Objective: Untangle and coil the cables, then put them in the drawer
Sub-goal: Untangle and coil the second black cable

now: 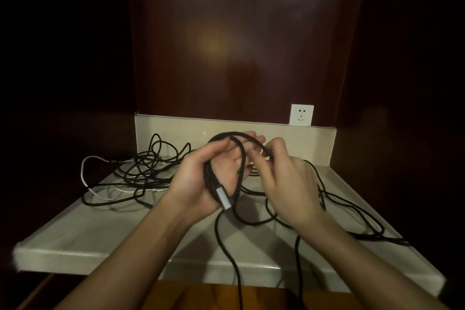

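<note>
My left hand [201, 173] holds a small coil of black braided cable [235, 143] looped over its palm, the thumb pressing the strands. A silver plug [223, 198] of that cable sticks out below the palm. My right hand [281, 178] pinches the same cable near the top of the loop with curled fingers. Loose lengths of this cable [352, 209] trail over the right of the pale counter [100, 229] and hang off its front edge. A tangle of black cables [148, 163] with a white cable [85, 178] lies at the back left. No drawer is in view.
A low pale backsplash [289, 138] runs behind the counter, with a white wall socket [301, 114] above it at the right. Dark wood panelling rises behind. A brown wooden surface [214, 294] shows below the counter's front edge.
</note>
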The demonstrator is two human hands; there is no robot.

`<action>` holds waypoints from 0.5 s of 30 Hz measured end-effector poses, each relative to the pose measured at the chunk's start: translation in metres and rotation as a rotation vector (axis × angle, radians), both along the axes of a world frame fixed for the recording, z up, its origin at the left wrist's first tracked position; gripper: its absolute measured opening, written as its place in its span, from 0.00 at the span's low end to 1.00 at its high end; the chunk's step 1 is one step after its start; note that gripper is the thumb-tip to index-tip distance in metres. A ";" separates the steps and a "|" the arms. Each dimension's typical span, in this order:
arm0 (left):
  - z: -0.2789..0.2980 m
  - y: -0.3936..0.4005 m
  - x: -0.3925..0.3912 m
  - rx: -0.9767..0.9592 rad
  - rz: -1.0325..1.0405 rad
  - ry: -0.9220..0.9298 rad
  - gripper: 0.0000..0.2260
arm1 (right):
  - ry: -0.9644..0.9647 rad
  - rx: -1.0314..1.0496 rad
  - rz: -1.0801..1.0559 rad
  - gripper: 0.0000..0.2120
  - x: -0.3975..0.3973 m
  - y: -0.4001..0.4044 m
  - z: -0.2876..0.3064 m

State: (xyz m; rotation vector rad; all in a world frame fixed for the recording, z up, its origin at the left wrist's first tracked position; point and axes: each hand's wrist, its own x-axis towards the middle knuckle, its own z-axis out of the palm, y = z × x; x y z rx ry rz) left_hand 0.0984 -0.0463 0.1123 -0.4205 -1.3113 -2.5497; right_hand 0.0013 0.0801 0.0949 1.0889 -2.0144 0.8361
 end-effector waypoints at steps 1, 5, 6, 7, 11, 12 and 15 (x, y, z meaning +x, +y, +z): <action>0.002 0.004 -0.002 0.036 0.022 0.017 0.26 | -0.029 -0.028 0.046 0.22 0.002 -0.005 -0.006; 0.005 0.008 -0.010 0.288 0.087 0.063 0.21 | -0.150 -0.147 0.216 0.20 0.006 -0.018 -0.030; 0.007 0.008 -0.012 0.372 0.123 0.069 0.19 | -0.164 -0.146 0.233 0.21 0.009 -0.020 -0.035; 0.009 0.008 -0.013 0.447 0.163 0.076 0.17 | -0.189 -0.126 0.241 0.22 0.013 -0.021 -0.040; 0.017 0.010 -0.021 0.514 0.348 0.113 0.11 | -0.320 -0.016 0.278 0.24 0.022 -0.022 -0.053; 0.019 0.008 -0.026 0.464 0.463 0.109 0.09 | -0.377 0.004 0.294 0.22 0.024 -0.022 -0.050; 0.022 0.000 -0.038 0.294 0.822 0.194 0.08 | -0.909 -0.142 0.566 0.10 0.024 -0.024 -0.040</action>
